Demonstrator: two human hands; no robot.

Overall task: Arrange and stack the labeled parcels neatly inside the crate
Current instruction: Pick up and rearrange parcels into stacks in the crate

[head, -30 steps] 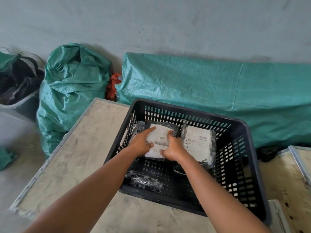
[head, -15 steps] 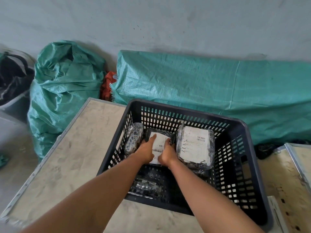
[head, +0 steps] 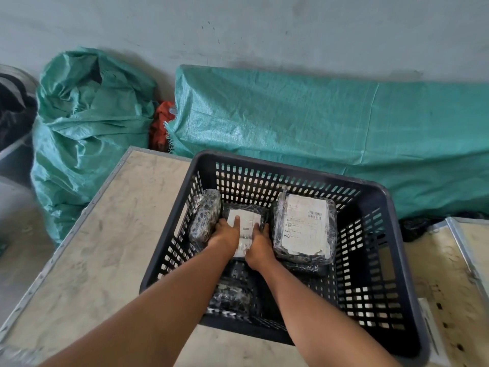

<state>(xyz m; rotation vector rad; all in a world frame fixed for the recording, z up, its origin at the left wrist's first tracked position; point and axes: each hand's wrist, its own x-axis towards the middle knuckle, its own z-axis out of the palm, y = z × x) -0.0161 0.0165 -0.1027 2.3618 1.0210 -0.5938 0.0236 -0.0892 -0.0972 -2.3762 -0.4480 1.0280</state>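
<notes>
While both hands' fingers (head: 237,221) grip mid parcel (head: 244,221): its label half-hidden, blurry.

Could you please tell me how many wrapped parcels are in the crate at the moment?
4 visible: one upright at the crate's left wall, one under both hands, a large one on the right, one near the front. Others may lie underneath.

dark slotted plastic crate (head: 391,234): looked matt
black film-wrapped parcels (head: 205,217): looked glossy, crinkled
white paper labels (head: 304,223): looked matt
pale desk (head: 105,242): looked scuffed, metal-edged
green woven sacks (head: 291,115): looked coarse
</notes>
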